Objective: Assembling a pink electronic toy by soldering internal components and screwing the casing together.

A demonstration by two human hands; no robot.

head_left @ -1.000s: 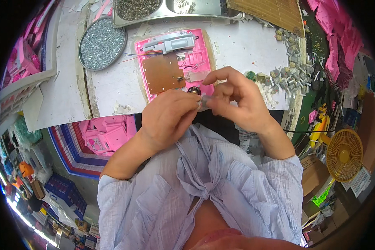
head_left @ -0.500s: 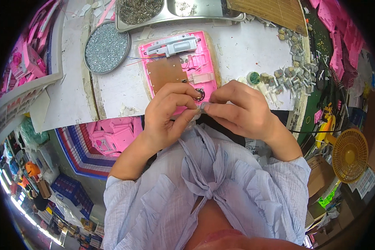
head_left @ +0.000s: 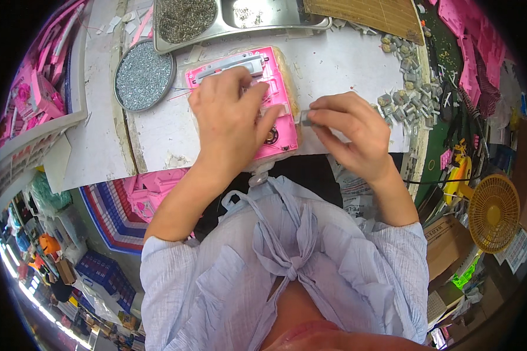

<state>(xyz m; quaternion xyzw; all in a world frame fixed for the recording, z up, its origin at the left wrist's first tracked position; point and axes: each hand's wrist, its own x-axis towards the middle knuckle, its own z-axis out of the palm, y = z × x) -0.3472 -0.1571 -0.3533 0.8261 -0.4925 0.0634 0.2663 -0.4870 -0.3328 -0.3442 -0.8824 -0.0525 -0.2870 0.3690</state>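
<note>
A pink plastic toy casing (head_left: 283, 88), its inner side up, lies on a padded, clear-wrapped support at the table's front. My left hand (head_left: 228, 114) rests over its middle, fingers bent and thumb spread apart from them. Beneath that hand, most of the brown board is hidden. A grey plastic part (head_left: 231, 64) spans the casing's far end, and a round black-ringed part (head_left: 272, 136) sits near its close end. Just right of the casing, my right hand (head_left: 354, 131) pinches a small grey motor (head_left: 306, 119) between thumb and fingers.
Many small grey motors (head_left: 413, 88) lie heaped along the table's right edge. A round dish of silver screws (head_left: 143, 76) stands left, near a metal tray (head_left: 257, 29) of small parts. Cardboard (head_left: 363, 16) lies far right. Below the table's left side is a basket (head_left: 108, 216) of pink pieces.
My hands have parted from the casing's near end. The left moved up over the casing's middle; the right moved right and away with the motor. The view has shifted slightly.
</note>
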